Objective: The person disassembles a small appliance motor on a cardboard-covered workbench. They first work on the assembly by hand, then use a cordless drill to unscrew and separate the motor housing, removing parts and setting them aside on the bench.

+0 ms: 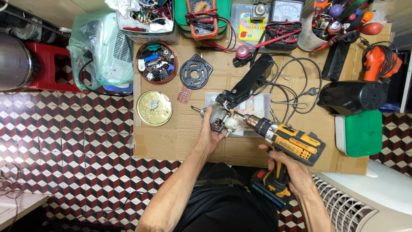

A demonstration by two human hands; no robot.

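Centrally on the cardboard sheet [163, 146], the left hand [211, 131] wraps closed around a small electric motor [222, 117], bare cardboard lying open toward the gold tin lid [154, 108]. Right of the motor, the right hand [291, 168] grips the yellow cordless drill [292, 141] by its handle, forearm angled inward, chuck touching the motor.

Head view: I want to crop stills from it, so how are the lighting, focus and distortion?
Head view: even overhead light, soft shadows; the motor in the left hand and the cordless drill in the right hand are sharp; mild glare on the brass lid; wide-angle bending toward the frame's corners.
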